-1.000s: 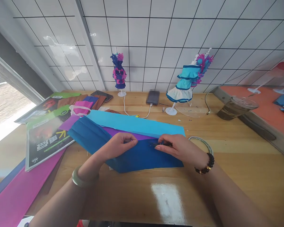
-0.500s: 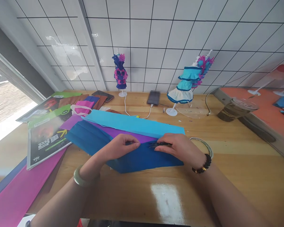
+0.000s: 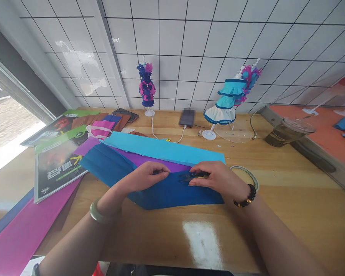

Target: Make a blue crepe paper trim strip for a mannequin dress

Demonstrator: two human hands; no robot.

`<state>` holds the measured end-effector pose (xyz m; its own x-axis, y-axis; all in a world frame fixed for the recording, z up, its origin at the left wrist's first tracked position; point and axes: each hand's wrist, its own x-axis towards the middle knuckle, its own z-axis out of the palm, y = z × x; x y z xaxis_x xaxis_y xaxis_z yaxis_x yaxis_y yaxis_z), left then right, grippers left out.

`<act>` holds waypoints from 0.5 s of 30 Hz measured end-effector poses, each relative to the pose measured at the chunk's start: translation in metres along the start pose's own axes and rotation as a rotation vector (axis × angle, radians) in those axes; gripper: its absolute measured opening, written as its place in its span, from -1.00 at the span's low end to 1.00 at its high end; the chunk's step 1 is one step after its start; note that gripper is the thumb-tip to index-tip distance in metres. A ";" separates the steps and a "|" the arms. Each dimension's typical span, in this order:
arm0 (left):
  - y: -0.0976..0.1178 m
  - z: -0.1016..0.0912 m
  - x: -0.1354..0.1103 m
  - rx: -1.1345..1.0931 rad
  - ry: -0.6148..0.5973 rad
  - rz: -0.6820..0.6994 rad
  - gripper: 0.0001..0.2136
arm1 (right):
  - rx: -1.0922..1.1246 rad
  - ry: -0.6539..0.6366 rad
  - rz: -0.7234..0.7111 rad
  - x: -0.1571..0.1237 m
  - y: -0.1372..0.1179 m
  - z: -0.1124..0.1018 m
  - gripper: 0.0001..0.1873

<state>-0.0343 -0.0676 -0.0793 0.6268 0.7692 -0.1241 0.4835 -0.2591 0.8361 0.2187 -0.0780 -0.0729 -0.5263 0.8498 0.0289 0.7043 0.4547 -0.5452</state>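
Observation:
A dark blue crepe paper sheet point(image 3: 172, 191) lies on the wooden table point(image 3: 290, 199), over a purple sheet point(image 3: 149, 159) and a light blue sheet point(image 3: 166, 149). My left hand point(image 3: 145, 177) is closed in a pinch on the upper edge of the dark blue sheet. My right hand point(image 3: 215, 177) is closed around a small dark tool point(image 3: 194, 175) that looks like scissors, its tip at the same edge. The two hands sit a short gap apart.
Printed booklets point(image 3: 56, 165) and magenta paper point(image 3: 20, 234) lie at the left. Two paper dresses on stands point(image 3: 145, 86) point(image 3: 227, 103), a phone on a cable point(image 3: 186, 117), a tape roll point(image 3: 248, 174) and a lidded cup point(image 3: 287, 130) stand further back and right.
Both hands stayed on the dark blue sheet's edge and have drawn slightly closer. The view tilted a little.

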 end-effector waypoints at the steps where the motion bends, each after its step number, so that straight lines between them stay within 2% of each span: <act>1: 0.000 0.000 0.000 0.000 -0.001 -0.002 -0.69 | 0.004 -0.003 0.017 0.000 -0.001 0.000 -0.56; 5: 0.000 0.001 0.000 -0.006 0.001 -0.003 -0.70 | -0.019 -0.022 0.053 0.001 -0.003 0.002 -0.56; 15: -0.003 0.004 0.001 0.009 0.002 -0.008 -0.71 | -0.074 -0.026 0.011 0.002 -0.006 0.005 -0.55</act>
<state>-0.0328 -0.0677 -0.0843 0.6217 0.7725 -0.1295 0.4938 -0.2583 0.8303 0.2108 -0.0802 -0.0741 -0.5303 0.8478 0.0009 0.7427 0.4651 -0.4817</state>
